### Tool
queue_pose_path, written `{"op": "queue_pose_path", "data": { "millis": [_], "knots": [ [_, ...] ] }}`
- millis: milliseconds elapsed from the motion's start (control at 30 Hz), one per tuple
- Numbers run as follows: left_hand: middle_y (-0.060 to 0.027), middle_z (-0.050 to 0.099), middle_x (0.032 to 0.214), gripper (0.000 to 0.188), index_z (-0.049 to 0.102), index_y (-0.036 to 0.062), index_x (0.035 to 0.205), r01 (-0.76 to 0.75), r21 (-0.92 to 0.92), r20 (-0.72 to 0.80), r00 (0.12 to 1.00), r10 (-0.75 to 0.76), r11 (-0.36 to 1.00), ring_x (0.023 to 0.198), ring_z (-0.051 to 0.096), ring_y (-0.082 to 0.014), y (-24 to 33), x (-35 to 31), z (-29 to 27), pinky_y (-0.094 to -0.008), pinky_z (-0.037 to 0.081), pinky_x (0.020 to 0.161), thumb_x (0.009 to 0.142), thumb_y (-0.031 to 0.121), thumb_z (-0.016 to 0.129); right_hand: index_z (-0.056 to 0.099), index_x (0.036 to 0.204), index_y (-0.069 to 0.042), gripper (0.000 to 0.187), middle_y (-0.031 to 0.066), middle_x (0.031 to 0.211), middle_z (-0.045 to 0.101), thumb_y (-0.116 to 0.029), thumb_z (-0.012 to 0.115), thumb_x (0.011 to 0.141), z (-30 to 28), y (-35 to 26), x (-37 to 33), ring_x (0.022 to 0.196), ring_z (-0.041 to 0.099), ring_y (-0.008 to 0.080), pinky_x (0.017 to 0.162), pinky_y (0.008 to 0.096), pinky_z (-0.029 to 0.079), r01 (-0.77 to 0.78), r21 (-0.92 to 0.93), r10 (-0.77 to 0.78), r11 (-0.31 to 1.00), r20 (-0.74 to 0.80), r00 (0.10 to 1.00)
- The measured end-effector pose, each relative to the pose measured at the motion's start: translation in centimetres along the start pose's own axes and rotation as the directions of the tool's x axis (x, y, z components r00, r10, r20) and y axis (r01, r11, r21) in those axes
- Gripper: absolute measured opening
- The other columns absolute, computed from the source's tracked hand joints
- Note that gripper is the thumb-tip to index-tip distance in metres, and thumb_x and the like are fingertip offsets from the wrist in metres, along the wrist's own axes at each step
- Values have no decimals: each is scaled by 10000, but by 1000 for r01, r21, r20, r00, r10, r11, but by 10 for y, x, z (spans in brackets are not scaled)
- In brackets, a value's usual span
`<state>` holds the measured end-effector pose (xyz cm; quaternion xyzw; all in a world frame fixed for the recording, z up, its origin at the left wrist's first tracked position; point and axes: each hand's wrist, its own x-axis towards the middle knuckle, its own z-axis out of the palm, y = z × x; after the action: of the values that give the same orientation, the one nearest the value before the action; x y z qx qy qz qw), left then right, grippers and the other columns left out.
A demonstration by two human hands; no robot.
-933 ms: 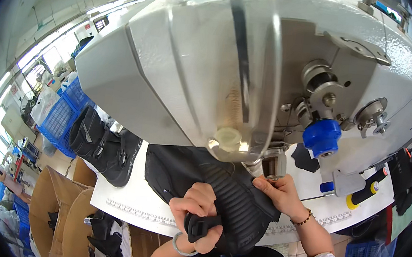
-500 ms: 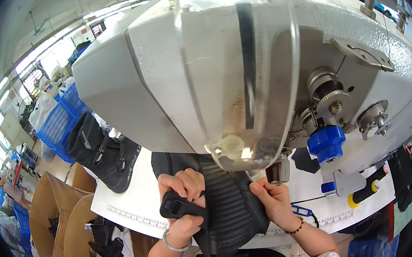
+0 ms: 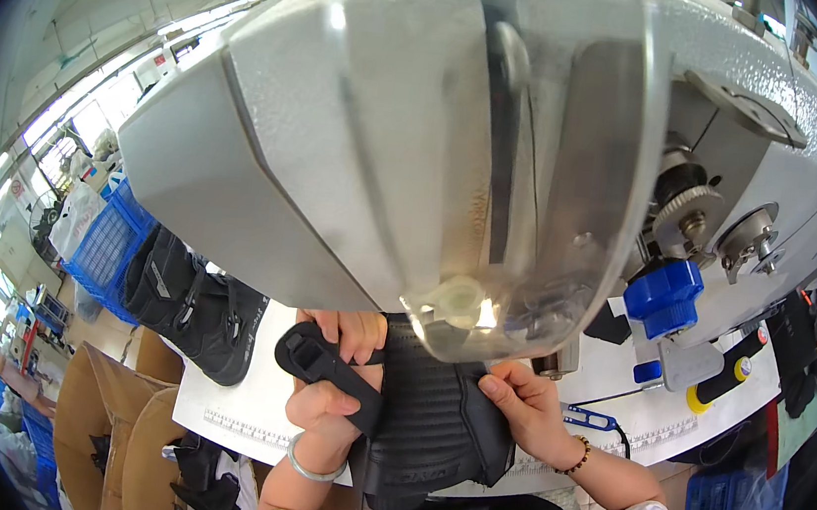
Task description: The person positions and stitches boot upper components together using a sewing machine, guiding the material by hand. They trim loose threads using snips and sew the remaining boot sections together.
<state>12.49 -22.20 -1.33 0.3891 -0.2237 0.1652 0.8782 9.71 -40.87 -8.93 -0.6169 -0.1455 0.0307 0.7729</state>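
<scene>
A black ribbed boot upper (image 3: 422,411) lies on the white table under the sewing machine head (image 3: 268,171). Around its left side my left hand (image 3: 324,415) is closed, gripping a black strap with a buckle-like end (image 3: 313,360). At the upper's right edge, my right hand (image 3: 533,417) pinches the black material between thumb and fingers, just below the clear plastic guard (image 3: 528,352). The machine head and guard cover the upper's far end. The needle cannot be made out.
A finished black boot (image 3: 193,317) stands at the table's left, beside a blue basket (image 3: 111,239). Cardboard boxes (image 3: 98,412) are below left. Blue thread snips (image 3: 590,419) and a black-and-yellow handled tool (image 3: 730,373) lie to the right, near a printed ruler strip (image 3: 653,435).
My left hand, with the strap, has moved left and slightly up. The boot upper has turned and shifted a little left; my right hand keeps its pinch at the edge.
</scene>
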Motion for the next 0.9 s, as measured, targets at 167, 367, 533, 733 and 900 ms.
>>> {"op": "queue_pose_path", "data": {
  "millis": [167, 367, 533, 733, 900],
  "knots": [
    [-21, 345, 667, 512, 390, 100, 827, 47, -52, -66, 997, -50, 998, 634, 320, -188, 4, 6, 4, -305, 263, 662, 319, 104, 455, 589, 956, -13, 179, -47, 792, 551, -188, 556, 962, 2, -1, -1, 731, 448, 10, 641, 161, 390, -7, 81, 5, 997, 33, 999],
    [-43, 393, 758, 437, 395, 58, 794, 68, -202, -80, 993, -86, 977, 705, 364, -200, -1, 12, -12, -256, 318, 673, 359, 93, 419, 556, 955, -7, 165, -29, 815, 563, -171, 574, 951, 6, -4, 1, 727, 468, 6, 640, 176, 417, -25, 83, 21, 996, 51, 998],
    [-103, 499, 817, 199, 473, -1, 792, 196, -244, -24, 978, -208, 950, 837, 485, -272, -1, 14, -45, -371, 421, 896, 603, 60, 454, 454, 784, -40, 245, -50, 712, 463, -151, 624, 921, 10, 2, -1, 615, 394, 8, 531, 198, 366, -33, 91, 31, 995, 16, 999],
    [-178, 608, 884, 249, 569, -45, 876, 93, -34, 97, 991, -89, 995, 906, 588, -325, 2, 20, -58, -506, 488, 840, 717, 88, 431, 550, 1025, -1, 141, 10, 850, 640, -115, 573, 945, 11, 4, -6, 750, 544, 12, 673, 162, 435, -31, 29, 31, 999, -5, 1000],
    [-173, 578, 791, 262, 531, -36, 781, 246, 383, -210, 962, -175, 890, 722, 552, -292, 13, 23, -44, -381, 479, 654, 578, 64, 397, 552, 1038, 14, 164, 20, 861, 647, -120, 573, 945, 19, -2, -3, 753, 548, 14, 669, 159, 436, -50, 86, 55, 995, -55, 997]
  ]
}}
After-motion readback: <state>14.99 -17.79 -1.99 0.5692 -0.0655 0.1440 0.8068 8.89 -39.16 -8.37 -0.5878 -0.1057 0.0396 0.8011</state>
